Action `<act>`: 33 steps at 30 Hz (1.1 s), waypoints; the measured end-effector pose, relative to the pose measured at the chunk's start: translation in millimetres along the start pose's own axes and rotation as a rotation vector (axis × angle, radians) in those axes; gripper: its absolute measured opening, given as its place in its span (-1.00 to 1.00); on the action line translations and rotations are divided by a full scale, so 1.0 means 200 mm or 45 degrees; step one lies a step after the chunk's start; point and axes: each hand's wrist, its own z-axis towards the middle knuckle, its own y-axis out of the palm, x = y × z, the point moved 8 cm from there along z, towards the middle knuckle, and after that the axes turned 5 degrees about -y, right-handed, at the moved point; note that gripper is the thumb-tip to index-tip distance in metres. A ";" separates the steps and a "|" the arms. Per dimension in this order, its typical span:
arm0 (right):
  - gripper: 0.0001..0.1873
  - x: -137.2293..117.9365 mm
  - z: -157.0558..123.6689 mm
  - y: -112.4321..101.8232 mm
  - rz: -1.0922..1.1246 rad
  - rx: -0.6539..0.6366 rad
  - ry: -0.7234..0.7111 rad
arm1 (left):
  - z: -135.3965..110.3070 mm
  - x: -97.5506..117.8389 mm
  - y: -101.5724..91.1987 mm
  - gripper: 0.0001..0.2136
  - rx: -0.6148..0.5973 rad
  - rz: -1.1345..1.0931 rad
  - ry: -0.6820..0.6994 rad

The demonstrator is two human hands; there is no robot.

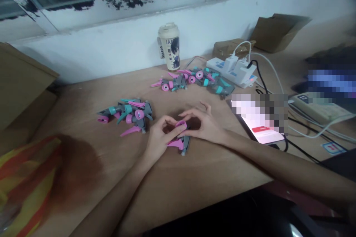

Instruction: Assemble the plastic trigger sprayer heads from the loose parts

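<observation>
Bare left forearm and bare right forearm come in over the near edge of the brown bench. Left hand and right hand meet mid-bench on one grey plastic trigger-sprayer head with pink ring and pink lever. Left fingers grasp the pink ring; right thumb and index pinch around it from the other side, one right finger raised. Pile of grey, pink and teal sprayer heads sits just left of the hands; second mixed pile farther back, in front of a cream printed lidded cup. White power strip behind right; black phone with lit screen near right forearm.
</observation>
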 end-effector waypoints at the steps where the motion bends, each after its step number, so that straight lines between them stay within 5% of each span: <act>1: -0.55 0.00 0.00 0.00 -0.008 0.006 0.001 | 0.00 0.00 0.00 -0.77 -0.007 -0.019 -0.023; 6: -0.63 -0.01 0.01 -0.02 -0.017 -0.006 0.005 | 0.01 0.00 0.00 -0.78 -0.078 -0.119 -0.162; 13: -0.69 -0.01 0.01 0.00 -0.098 -0.191 -0.101 | 0.03 -0.03 0.03 -0.74 -0.382 -0.054 -0.277; 20: -0.70 -0.06 0.01 0.04 -0.080 -0.283 -0.198 | 0.03 -0.05 0.03 -0.75 -0.425 0.001 -0.222; 33: -0.66 -0.07 0.00 0.06 0.150 -0.163 -0.239 | 0.02 -0.04 0.05 -0.80 -0.413 0.072 -0.156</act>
